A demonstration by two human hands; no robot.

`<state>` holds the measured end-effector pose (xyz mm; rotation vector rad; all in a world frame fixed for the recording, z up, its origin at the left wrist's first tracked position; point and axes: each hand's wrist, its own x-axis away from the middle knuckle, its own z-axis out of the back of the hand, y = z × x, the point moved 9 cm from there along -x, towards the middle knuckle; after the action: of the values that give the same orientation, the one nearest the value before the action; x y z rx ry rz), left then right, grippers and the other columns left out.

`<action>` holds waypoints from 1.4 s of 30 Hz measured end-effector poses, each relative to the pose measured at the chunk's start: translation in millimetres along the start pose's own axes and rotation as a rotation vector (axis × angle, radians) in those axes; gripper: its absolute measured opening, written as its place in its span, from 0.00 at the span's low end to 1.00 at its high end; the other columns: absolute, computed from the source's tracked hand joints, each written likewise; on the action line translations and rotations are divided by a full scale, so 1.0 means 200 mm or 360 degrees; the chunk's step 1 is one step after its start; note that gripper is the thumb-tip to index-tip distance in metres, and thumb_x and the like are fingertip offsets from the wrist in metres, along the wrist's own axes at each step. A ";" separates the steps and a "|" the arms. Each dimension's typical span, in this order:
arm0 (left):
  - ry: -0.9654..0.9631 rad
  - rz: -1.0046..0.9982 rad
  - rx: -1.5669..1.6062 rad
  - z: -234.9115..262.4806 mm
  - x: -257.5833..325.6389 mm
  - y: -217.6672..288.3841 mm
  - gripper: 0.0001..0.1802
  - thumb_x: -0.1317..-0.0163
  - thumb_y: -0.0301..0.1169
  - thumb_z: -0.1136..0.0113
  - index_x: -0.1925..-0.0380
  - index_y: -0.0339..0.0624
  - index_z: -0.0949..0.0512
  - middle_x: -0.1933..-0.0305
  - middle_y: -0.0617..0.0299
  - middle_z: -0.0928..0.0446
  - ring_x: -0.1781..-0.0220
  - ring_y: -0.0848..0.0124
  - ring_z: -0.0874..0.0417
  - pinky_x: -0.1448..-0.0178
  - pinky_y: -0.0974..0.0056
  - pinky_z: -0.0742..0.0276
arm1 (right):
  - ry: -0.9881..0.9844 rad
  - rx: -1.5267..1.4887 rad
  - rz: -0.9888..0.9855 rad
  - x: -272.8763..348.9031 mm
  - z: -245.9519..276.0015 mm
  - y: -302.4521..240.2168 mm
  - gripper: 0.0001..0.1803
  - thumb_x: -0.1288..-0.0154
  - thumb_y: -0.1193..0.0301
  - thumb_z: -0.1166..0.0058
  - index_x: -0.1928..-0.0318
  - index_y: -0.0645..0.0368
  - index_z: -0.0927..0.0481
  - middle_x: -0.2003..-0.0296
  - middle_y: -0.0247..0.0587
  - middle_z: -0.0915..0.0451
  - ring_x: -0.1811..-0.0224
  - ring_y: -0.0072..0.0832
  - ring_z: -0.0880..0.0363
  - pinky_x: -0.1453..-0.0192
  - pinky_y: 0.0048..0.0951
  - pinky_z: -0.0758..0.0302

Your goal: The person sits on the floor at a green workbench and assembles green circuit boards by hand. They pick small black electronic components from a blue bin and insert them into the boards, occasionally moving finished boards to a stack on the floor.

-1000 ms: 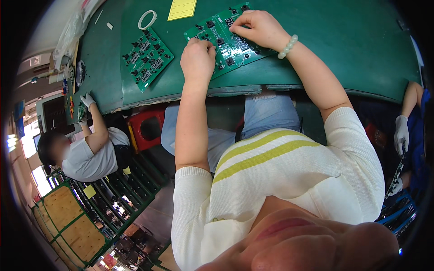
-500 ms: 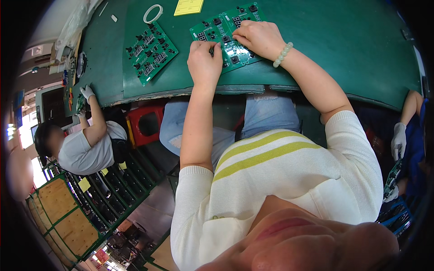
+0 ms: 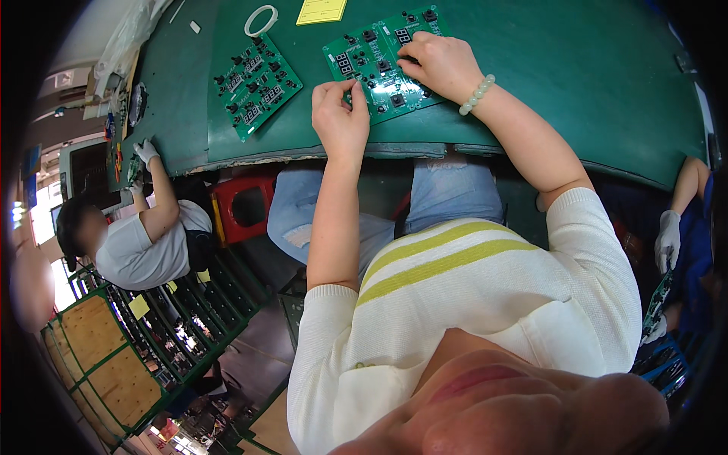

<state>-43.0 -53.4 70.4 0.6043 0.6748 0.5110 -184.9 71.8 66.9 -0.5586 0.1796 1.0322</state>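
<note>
Across the top, a broad green table (image 3: 576,83); below its edge, a red plastic stool (image 3: 223,206). At left, a bright window (image 3: 42,218), dark green-framed slatted racks (image 3: 216,307) and plywood panels (image 3: 87,330), beside a greyish floor (image 3: 264,337).

yellow card (image 3: 321,10) cropped, circuit board (image 3: 377,82) partly hidden

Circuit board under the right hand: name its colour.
The circuit board is green; the head view shows it best.

L hand (image 3: 340,121) & R hand (image 3: 441,68) at PCB (image 3: 385,85); 2nd PCB (image 3: 259,89) to L.
</note>
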 end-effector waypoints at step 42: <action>-0.0086 -0.0003 0.0641 0.10 0.26 0.13 0.13 0.42 0.21 0.30 0.58 0.33 0.19 0.64 0.63 0.24 0.72 0.83 0.30 0.72 0.77 0.35 | -0.1404 -0.2648 -0.0787 0.21 -0.24 -0.27 0.11 0.30 0.68 0.39 0.63 0.65 0.20 0.73 0.34 0.22 0.83 0.09 0.41 0.83 0.15 0.48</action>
<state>0.6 -10.1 78.9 0.9916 0.7326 0.3564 -112.5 58.0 28.5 -1.4308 -1.6633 0.6479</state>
